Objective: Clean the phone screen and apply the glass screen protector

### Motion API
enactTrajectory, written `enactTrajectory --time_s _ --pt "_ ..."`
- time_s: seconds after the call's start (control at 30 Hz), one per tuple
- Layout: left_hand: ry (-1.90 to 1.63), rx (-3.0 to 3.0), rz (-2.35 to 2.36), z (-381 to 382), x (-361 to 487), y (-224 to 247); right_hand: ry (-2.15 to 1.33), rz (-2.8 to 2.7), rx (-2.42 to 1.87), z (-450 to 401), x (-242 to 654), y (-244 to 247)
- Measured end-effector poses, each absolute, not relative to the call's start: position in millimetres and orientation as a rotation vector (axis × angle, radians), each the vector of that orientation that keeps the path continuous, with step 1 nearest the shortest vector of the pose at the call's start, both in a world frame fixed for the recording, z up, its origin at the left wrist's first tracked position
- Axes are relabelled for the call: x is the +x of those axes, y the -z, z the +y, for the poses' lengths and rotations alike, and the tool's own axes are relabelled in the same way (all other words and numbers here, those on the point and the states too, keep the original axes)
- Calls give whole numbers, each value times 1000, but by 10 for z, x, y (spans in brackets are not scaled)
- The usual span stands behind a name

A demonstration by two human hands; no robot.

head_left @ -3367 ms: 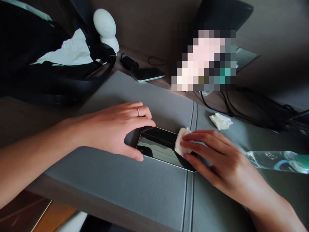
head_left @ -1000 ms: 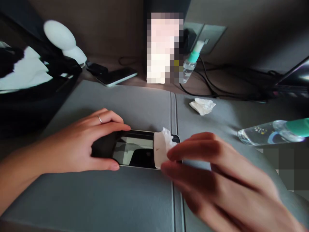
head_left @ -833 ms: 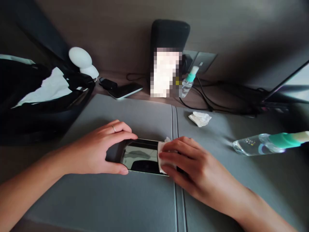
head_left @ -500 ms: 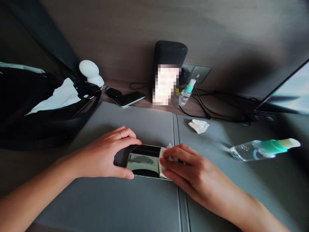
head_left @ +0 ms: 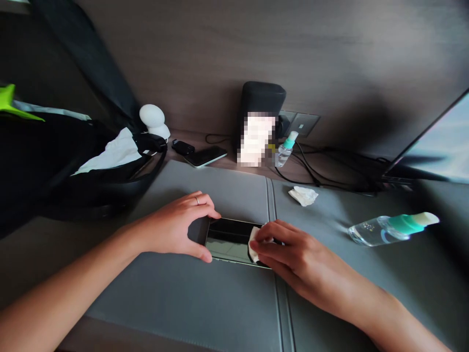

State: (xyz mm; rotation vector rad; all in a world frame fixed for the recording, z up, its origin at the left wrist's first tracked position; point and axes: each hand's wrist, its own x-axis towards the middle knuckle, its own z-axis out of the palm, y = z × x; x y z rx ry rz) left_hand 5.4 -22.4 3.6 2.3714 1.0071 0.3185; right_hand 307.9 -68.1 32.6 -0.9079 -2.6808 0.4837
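Observation:
A smartphone (head_left: 229,242) with a dark, glossy screen lies face up on the grey desk mat. My left hand (head_left: 183,222), a ring on one finger, grips its left end by the long edges, thumb on the near side and fingers on the far side. Pinched in my right hand (head_left: 293,254) is a folded white tissue (head_left: 253,244), pressed against the screen toward the phone's right end. That end is partly hidden by my right fingers. Right of my hands, a clear spray bottle (head_left: 392,229) with a green collar lies on its side.
A crumpled tissue (head_left: 304,195) rests beyond my right hand. Along the wall stand a second phone (head_left: 205,156), a black key fob (head_left: 183,146), a white round device (head_left: 153,117), a black speaker-like box (head_left: 262,95) and a small spray bottle (head_left: 286,150). A black bag (head_left: 91,186) sits left, cables (head_left: 311,171) behind.
The view has shifted, so the back items and bag appear lower and further right. Both hands keep their grips, the tissue still near the phone's right end.

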Motion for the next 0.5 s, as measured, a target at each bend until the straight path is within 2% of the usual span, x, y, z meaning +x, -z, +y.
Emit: enactTrajectory --time_s 0.3,0.5 --pt "-315 2320 1026 -242 46 -5 -394 -2838 -769 -489 2559 -261" --pt "-332 2353 1017 -245 43 -6 -419 -2790 -762 -553 2973 -259"
